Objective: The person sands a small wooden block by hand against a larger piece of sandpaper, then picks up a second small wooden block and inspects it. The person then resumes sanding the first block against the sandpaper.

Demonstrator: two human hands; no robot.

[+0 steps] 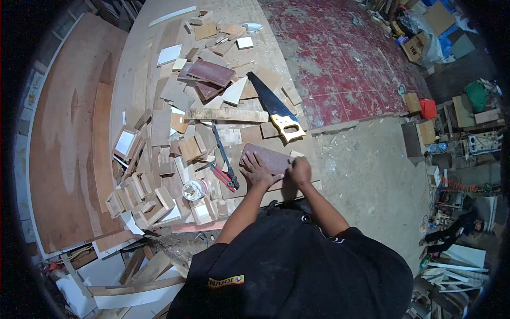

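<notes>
My left hand (256, 169) lies flat on a reddish-brown wooden board (271, 158), its fingers spread. At the board's right end my right hand (300, 171) is closed in a fist. Something small and dark shows by its fingers, too small to name. A handsaw (272, 103) with a pale wooden handle rests just beyond the board. To the left of my left hand lie red-handled pliers (223, 176) and a long dark tool (222, 151). A small light block (297, 154) sits beyond my right hand.
Wood offcuts and small wooden boxes (154, 207) crowd the worktable's left side. An open white tub (194, 190) stands near its front edge. A long wooden strip (227, 115) lies across the offcuts. Large plywood sheets (69, 138) lean at left; a person (451, 232) is far right.
</notes>
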